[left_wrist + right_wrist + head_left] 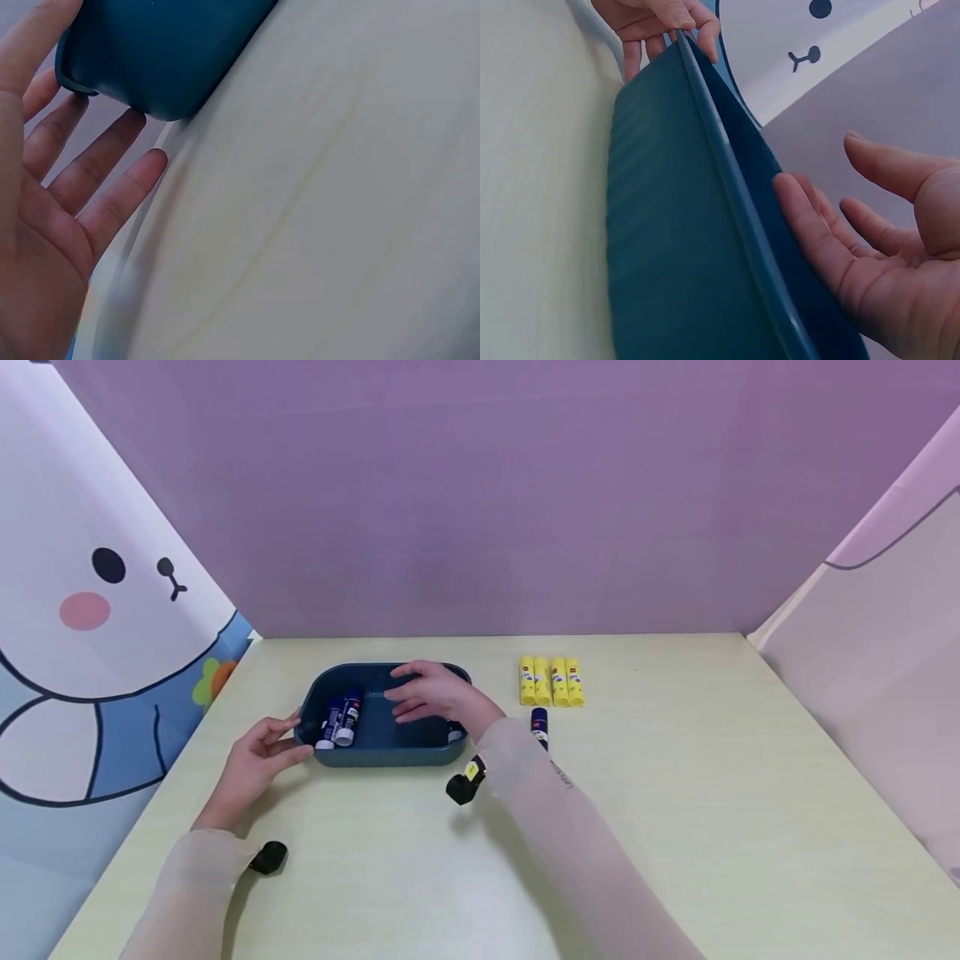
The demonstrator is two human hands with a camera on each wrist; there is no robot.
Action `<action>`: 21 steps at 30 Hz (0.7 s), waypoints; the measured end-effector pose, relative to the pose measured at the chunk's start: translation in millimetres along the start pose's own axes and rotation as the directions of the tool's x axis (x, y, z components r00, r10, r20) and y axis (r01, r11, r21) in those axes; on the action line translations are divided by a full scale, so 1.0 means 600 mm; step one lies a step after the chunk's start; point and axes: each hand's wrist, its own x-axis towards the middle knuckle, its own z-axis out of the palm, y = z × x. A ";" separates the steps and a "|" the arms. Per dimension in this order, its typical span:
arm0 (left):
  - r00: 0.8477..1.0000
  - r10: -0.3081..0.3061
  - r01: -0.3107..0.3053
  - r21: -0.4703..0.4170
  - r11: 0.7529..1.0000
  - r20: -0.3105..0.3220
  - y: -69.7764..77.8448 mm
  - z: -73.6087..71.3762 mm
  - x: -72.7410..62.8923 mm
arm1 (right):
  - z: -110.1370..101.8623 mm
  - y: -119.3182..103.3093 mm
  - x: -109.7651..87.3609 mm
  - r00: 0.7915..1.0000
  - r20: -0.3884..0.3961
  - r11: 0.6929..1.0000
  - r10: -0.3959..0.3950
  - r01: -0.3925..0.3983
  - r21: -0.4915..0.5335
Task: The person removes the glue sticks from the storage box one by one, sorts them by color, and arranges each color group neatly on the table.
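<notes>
While the L hand [258, 760] grips the L end of the dark teal bin [390, 758], thumb toward the front & fingers round the end wall, the R hand [438, 696] hangs over the bin's R half, empty, fingers spread wide w/ thumb apart; can't tell if any fingertip touches the inside. Bin sits upright on the pale table [675, 818], L of ctr, long side facing the person. Inside, at its L end, 2 navy sticks [348, 717] w/ white ends lie next to each other; at the R end, mostly hidden under the R hand, a dark-and-white item [455, 735] shows. R of the bin, a loose navy stick [540, 722] lies on the table, pt. hidden by the R sleeve [600, 860]. Beyond that, 4 yellow sticks [559, 683] lie side by side in a row. Purple backdrop [487, 510] at rear, cartoon panel [135, 610] on the L.
</notes>
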 end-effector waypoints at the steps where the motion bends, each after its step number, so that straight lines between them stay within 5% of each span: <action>1: 1.000 0.001 -0.001 0.000 1.000 0.000 0.000 0.000 0.000 | 0.003 0.002 0.003 1.000 -0.009 1.000 0.004 -0.004 0.013; 13: 1.000 -0.017 0.017 0.026 1.000 -0.005 0.003 0.002 0.000 | 0.047 0.023 0.043 0.995 -0.038 0.986 0.096 -0.090 0.141; 21: 1.000 0.028 -0.028 -0.023 0.999 -0.004 -0.008 0.001 0.002 | 0.068 0.034 0.067 0.984 -0.071 0.977 0.160 -0.148 0.152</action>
